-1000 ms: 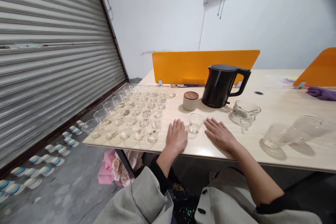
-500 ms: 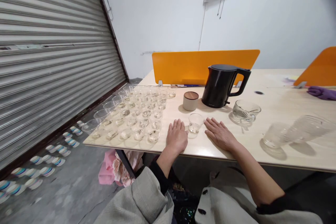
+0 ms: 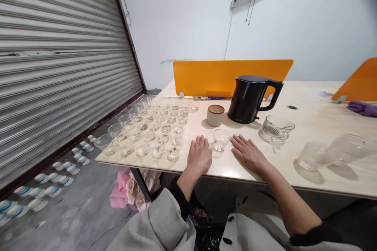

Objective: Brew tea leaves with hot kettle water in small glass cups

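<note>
My left hand [image 3: 200, 154] lies palm down on the light wooden table [image 3: 200, 125], fingers stretched out. On the other side of a small clear plastic cup [image 3: 219, 141], my right hand [image 3: 247, 152] rests flat too, its fingertips close to the cup. The cup stands upright with a little clear liquid in it. Behind it is a pale round jar [image 3: 215, 117] with a wooden lid. A black electric kettle [image 3: 246, 100] stands farther back, its handle to the right. Neither hand holds anything.
Many clear cups [image 3: 157, 151] with some liquid and dark bits crowd the table's left end. At right are a ribbed glass cup [image 3: 277, 127] and stacked clear cups [image 3: 338, 151] lying tipped. An orange divider [image 3: 206, 78] runs behind. Lidded tubs [image 3: 53, 191] line the floor.
The whole view has shifted slightly, so things appear a little lower and to the right. Both hands stay flat on the table and the objects keep their places.
</note>
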Tool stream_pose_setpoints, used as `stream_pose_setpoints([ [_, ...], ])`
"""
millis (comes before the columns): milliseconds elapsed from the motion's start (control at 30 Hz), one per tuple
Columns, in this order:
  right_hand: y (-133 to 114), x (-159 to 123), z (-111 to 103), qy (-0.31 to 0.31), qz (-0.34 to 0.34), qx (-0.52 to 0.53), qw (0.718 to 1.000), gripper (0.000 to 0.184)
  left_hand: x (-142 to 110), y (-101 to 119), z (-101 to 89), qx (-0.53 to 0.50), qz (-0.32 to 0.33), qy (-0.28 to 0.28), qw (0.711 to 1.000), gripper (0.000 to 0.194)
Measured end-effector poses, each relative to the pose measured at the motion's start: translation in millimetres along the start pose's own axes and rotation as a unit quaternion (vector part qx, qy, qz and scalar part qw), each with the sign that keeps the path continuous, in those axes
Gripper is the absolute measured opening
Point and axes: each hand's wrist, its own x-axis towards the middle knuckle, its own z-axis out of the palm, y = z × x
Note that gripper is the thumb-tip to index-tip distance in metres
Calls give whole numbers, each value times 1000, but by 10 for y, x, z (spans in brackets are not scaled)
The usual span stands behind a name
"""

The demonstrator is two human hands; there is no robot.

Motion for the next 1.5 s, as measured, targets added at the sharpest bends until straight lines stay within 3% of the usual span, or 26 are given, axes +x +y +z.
stream_pose_setpoints([
  [1167,11,-8,16,14,-7,13,1000,62,-16,4,-18,-6,2,6,1000,60],
  [1333,43,-66,-22,83,-4,101,991,69,-20,7,-24,-9,4,9,1000,58],
  [1500,-58,-99,-240,164,19,223,961,80,-152,25,-26,-21,6,35,999,55],
])
